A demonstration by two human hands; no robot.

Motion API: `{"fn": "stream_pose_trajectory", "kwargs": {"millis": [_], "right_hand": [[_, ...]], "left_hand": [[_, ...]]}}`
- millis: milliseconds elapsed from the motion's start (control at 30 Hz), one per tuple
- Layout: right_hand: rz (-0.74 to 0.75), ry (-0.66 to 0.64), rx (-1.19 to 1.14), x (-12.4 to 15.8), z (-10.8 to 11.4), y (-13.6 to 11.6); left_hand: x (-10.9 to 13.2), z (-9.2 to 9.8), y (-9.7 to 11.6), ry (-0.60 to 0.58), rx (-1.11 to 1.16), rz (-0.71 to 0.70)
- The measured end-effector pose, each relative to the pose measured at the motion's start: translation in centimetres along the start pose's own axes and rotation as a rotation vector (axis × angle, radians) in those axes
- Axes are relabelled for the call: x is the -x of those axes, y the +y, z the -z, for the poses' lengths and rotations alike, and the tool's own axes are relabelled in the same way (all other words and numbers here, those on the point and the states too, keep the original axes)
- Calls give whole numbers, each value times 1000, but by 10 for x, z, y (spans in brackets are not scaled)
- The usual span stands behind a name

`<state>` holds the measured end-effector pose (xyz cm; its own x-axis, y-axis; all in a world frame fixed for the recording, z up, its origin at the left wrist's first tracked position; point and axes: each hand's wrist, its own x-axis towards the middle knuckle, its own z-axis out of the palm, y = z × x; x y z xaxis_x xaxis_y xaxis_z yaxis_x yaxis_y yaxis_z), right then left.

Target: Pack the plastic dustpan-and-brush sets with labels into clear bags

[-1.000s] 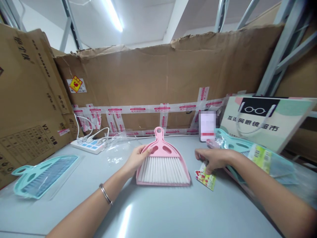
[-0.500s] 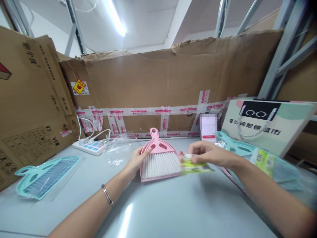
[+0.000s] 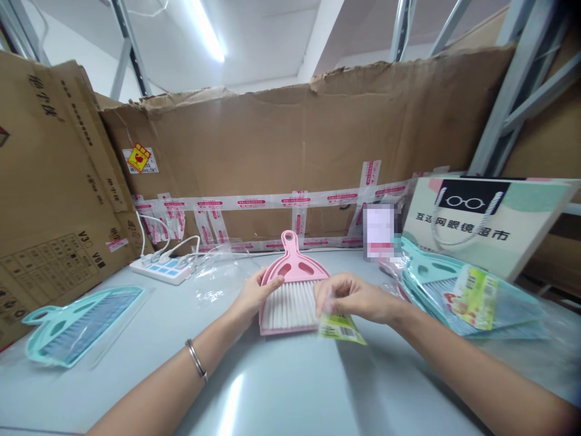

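A pink dustpan with a white-bristled hand brush [image 3: 290,306] nested in it rests on the table, handle pointing away from me. My left hand [image 3: 259,297] grips its left edge, thumb on top. My right hand [image 3: 351,297] pinches a yellow-green label card [image 3: 341,328] over the right side of the bristles. The card has a barcode and hangs tilted at the dustpan's lower right; part of it is hidden by my fingers.
Teal dustpan sets in clear bags [image 3: 436,272] are stacked at the right, another teal set [image 3: 86,324] at the left. Behind stand a power strip [image 3: 163,269], crumpled clear plastic [image 3: 218,278], a phone [image 3: 380,230], a paper bag [image 3: 481,224] and a cardboard wall [image 3: 254,145].
My right hand has moved left and slightly down with the label card, now over the bristles. My left hand keeps its hold on the pink dustpan. The view has shifted slightly.
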<state>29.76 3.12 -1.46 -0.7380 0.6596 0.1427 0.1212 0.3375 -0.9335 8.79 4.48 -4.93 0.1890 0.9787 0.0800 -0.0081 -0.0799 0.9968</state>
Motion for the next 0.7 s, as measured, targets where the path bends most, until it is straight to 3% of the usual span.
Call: {"fn": "stream_pose_trajectory", "kwargs": {"millis": [167,267,567,633,700], "right_hand": [[44,225,566,-8,-9,10],[9,336,750,-12,-13,18],[-30,501,890,-14,-17,24],[47,664,848,-15,-15,28],[132,943,716,-15,-9,30]], "left_hand": [[-1,0,-5,-16,0,0],[0,-1,-4,-53,32,16],[4,-5,3,-92,35,24],[4,-5,3,-77,43,27],[4,-4,5,-48,91,18]]}}
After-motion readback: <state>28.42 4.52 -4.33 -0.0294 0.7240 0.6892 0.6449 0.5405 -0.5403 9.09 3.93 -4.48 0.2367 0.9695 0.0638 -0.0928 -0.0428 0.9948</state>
